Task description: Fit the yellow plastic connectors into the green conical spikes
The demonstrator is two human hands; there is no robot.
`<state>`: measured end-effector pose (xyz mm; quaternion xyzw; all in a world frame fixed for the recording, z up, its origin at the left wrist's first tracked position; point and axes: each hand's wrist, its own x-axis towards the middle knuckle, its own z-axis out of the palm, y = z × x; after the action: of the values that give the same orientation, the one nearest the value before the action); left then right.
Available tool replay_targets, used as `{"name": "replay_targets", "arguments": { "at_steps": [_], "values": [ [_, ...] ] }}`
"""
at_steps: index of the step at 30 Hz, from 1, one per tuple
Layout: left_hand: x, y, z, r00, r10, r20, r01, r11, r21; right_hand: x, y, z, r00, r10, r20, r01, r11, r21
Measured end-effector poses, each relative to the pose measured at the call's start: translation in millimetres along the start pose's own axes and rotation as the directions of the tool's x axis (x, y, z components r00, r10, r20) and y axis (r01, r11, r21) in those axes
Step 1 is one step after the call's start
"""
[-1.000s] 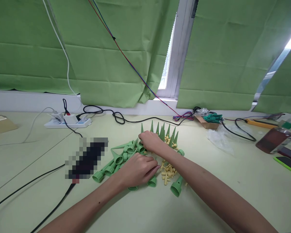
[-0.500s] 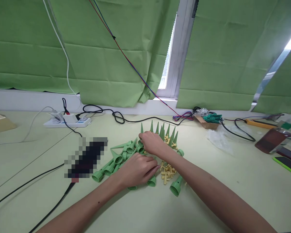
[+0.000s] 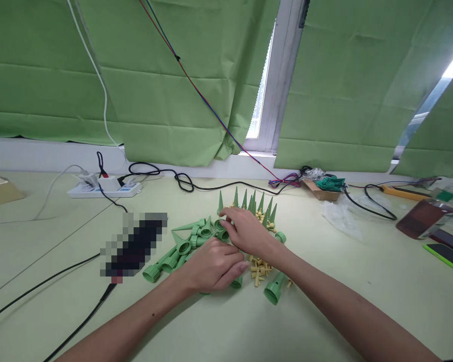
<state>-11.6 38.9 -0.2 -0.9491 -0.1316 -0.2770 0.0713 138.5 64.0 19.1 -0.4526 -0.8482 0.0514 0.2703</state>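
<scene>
A pile of green hollow plastic spikes [image 3: 183, 246] with round open ends lies around my hands. My left hand [image 3: 217, 264] rests low over the near side of the pile with its fingers curled in; whatever it holds is hidden beneath it. Above and beyond it is my right hand [image 3: 245, 229], its thumb and forefinger apart over some green sockets, with nothing visible between them. Behind the right hand, several green spikes [image 3: 252, 203] stand point up. Small yellow plastic pieces [image 3: 259, 274] lie under the right wrist. One loose green spike [image 3: 274, 290] lies nearer me.
A dark blurred object [image 3: 136, 246] with a cable lies left. At the back are a power strip [image 3: 105, 188] and a black cable [image 3: 226, 186]. To the right are a small cardboard box [image 3: 322, 190], clear plastic wrap [image 3: 342, 216], a bottle [image 3: 425, 218] and a green-edged phone [image 3: 447, 259].
My right hand has come slightly nearer and to the right, and its thumb and forefinger have parted. My left hand has barely moved, its thumb turning slightly.
</scene>
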Motion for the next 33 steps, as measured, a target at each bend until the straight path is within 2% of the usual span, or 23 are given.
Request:
{"name": "replay_targets", "arguments": {
  "at_steps": [4,7,11,13,16,18,24,33],
  "values": [
    [-2.5,-0.1,-1.7,0.994,0.008,-0.111,-0.01,1.0,-0.021,-21.7,5.7,4.1,0.991,-0.03,-0.132,0.051,0.985,0.164],
    [-3.4,-1.9,0.2,0.973,-0.008,-0.23,-0.012,0.996,-0.086,-39.9,12.8,11.9,0.969,-0.049,-0.241,0.101,0.972,0.212],
    [-2.0,-2.8,2.1,0.918,-0.198,-0.342,0.148,0.975,-0.168,-56.6,22.0,21.5,0.935,-0.107,-0.338,0.178,0.966,0.186],
    [-0.7,-2.6,2.0,0.876,-0.336,-0.346,0.286,0.94,-0.187,-59.3,23.6,23.3,0.921,-0.12,-0.372,0.199,0.963,0.182],
    [0.8,-3.1,1.6,0.801,-0.541,-0.257,0.485,0.837,-0.252,-58.9,21.7,23.3,0.899,-0.103,-0.425,0.204,0.959,0.197],
    [0.7,-4.2,1.8,0.778,-0.598,-0.192,0.536,0.792,-0.294,-58.2,19.5,22.7,0.889,-0.089,-0.449,0.205,0.954,0.217],
    [-2.7,-6.7,4.5,0.874,-0.47,-0.122,0.432,0.868,-0.245,-58.5,18.6,22.2,0.887,-0.061,-0.458,0.199,0.945,0.26],
    [-4.0,-9.4,5.7,0.882,-0.46,-0.105,0.439,0.881,-0.175,-58.3,19.7,21.1,0.892,-0.08,-0.444,0.222,0.934,0.278]
  ]
}}
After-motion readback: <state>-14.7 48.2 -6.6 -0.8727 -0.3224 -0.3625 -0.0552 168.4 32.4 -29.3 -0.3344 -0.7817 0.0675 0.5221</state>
